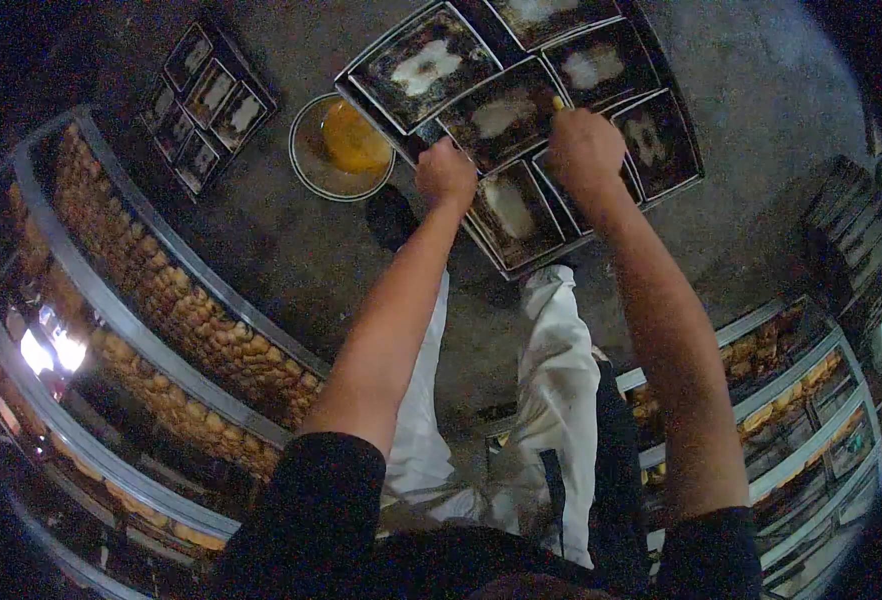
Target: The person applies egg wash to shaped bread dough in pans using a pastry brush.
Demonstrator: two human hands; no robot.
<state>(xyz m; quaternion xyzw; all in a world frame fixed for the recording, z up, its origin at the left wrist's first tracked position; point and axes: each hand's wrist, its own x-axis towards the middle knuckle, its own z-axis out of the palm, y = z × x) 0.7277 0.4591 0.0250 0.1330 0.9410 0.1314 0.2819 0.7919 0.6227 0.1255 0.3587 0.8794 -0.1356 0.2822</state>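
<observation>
Several dark rectangular baking pans [526,205], joined in a set with pale worn patches on their bottoms, lie on the floor before me. My left hand [446,176] is closed at the left side of the set, its fingers wrapped over a pan rim. Above the middle pans my right hand [587,152] is closed, knuckles up. A small yellow tip [559,102] pokes out at its fingers; I cannot tell what the rest of it is. Left of the pans stands a round metal bowl [306,150] with yellow-orange liquid [354,138] in it.
A second set of pans [206,108] lies on the floor at the upper left. Metal racks [151,320] loaded with browned baked goods line the left side. Another loaded rack [791,385] stands at the right, with stacked dark pans [849,225] beyond it.
</observation>
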